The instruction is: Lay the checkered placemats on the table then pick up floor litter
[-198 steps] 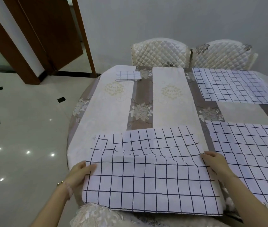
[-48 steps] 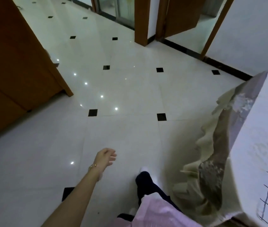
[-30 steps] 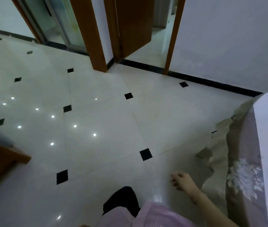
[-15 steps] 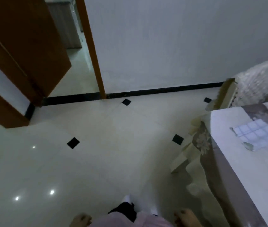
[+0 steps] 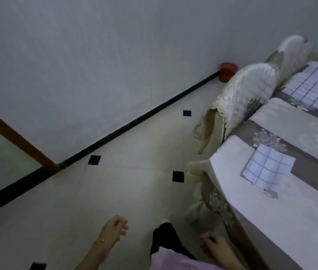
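Observation:
A folded checkered placemat (image 5: 265, 169) lies near the edge of the cloth-covered table (image 5: 282, 217) on the right. Another checkered placemat (image 5: 315, 88) is spread flat at the table's far end. My left hand (image 5: 113, 229) hangs low over the floor with loosely curled fingers and holds nothing. My right hand (image 5: 213, 245) hangs beside the table's skirt, fingers also loosely curled and empty. No litter shows on the visible floor (image 5: 115, 188).
Two quilted white chairs (image 5: 245, 90) stand against the table's far side. A red round object (image 5: 227, 72) sits on the floor by the wall behind them. A black baseboard (image 5: 134, 121) runs along the grey wall. A wooden door frame (image 5: 18, 141) is at left.
I have turned away from the spread placemats and walked along the table's left side. The view swung right toward the chairs and wall. Both hands have let go and hang free.

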`<state>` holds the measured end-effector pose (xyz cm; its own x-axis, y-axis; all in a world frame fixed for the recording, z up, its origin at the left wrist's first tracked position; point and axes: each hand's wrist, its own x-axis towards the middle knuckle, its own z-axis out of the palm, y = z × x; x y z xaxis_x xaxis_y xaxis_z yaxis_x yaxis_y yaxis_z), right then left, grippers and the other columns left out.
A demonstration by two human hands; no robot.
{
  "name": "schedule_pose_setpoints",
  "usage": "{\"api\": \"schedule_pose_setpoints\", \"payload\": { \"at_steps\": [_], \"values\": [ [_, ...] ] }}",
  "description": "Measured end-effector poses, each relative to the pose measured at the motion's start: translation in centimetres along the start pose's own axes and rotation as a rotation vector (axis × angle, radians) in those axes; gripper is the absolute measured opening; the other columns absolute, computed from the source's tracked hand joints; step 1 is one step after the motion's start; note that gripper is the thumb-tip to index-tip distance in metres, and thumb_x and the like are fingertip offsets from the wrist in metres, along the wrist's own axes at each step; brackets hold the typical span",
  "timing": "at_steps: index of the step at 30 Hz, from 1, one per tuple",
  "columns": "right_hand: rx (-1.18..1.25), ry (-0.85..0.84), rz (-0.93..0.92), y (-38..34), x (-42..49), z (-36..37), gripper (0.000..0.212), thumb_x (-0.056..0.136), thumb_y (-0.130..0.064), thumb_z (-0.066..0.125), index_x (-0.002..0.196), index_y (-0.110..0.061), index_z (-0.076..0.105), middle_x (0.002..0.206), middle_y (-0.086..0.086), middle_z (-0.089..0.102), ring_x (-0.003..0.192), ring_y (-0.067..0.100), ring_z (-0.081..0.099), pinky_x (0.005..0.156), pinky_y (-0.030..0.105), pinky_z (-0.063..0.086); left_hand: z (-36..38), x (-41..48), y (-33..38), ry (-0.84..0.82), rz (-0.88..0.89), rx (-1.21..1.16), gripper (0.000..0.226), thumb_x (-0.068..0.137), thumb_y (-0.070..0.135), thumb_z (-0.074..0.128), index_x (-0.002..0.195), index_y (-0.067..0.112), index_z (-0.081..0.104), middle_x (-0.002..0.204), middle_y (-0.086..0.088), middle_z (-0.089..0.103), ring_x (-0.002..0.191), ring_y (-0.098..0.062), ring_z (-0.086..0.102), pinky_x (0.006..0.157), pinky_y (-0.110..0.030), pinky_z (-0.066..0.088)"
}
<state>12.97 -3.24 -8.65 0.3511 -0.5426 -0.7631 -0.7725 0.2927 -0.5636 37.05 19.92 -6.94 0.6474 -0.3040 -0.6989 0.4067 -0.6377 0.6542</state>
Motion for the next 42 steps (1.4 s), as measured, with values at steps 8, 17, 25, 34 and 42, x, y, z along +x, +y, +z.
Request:
{"api": "schedule_pose_setpoints", "payload": {
  "at_steps": [8,17,25,34,42],
  "values": [
    [0.254,0.237,-0.319,-14.9,-2.1,-5.5,0.025,0.107,-0.007,0.053,0.096,-0.014,0.074,0.079,-0.001,0.073,0.075,0.020,0.065,0.062,0.016,0.050,6.0,5.9,13.5,-0.274,0.255,0.462,0.024,0.091,0.007,0.050,0.071,0.016,0.058,0.075,-0.005,0.064,0.069,-0.019,0.057,0.058,-0.017,0.043],
    [0.514,0.929,-0.124,-12.0,-2.9,-13.3,0.030,0.107,-0.012,0.056,0.136,-0.014,0.062,0.135,0.014,0.065,0.108,0.025,0.061,0.088,0.037,0.048,18.8,7.4,28.5,-0.507,1.409,1.029,0.034,0.083,0.032,0.040,0.101,0.020,0.066,0.101,0.004,0.067,0.093,-0.012,0.059,0.076,-0.021,0.050],
    [0.521,0.941,0.186,-11.6,-1.6,-13.6,0.053,0.103,-0.028,0.064,0.150,-0.006,0.052,0.144,0.017,0.062,0.132,0.035,0.059,0.110,0.041,0.047,24.1,8.6,30.2,-0.691,1.691,1.510,0.055,0.072,0.049,0.036,0.102,0.022,0.073,0.108,0.003,0.071,0.097,-0.015,0.068,0.073,-0.026,0.057],
    [0.723,1.059,0.198,-13.8,-1.0,-12.9,0.028,0.100,-0.012,0.060,0.074,-0.013,0.051,0.075,0.002,0.052,0.077,0.024,0.050,0.060,0.027,0.039,24.0,9.8,30.5,-0.758,1.663,1.553,0.056,0.076,0.051,0.035,0.113,0.024,0.067,0.121,0.005,0.066,0.113,-0.015,0.054,0.076,-0.027,0.055],
    [1.263,1.038,-0.245,-17.8,-6.9,-11.5,0.014,0.106,-0.006,0.056,0.095,-0.007,0.064,0.062,-0.008,0.073,0.054,0.003,0.070,0.056,0.017,0.062,24.9,4.1,34.6,-1.082,0.935,0.750,0.053,0.091,0.040,0.051,0.137,0.017,0.036,0.143,0.004,0.037,0.127,-0.008,0.038,0.100,-0.019,0.028]
  ]
}}
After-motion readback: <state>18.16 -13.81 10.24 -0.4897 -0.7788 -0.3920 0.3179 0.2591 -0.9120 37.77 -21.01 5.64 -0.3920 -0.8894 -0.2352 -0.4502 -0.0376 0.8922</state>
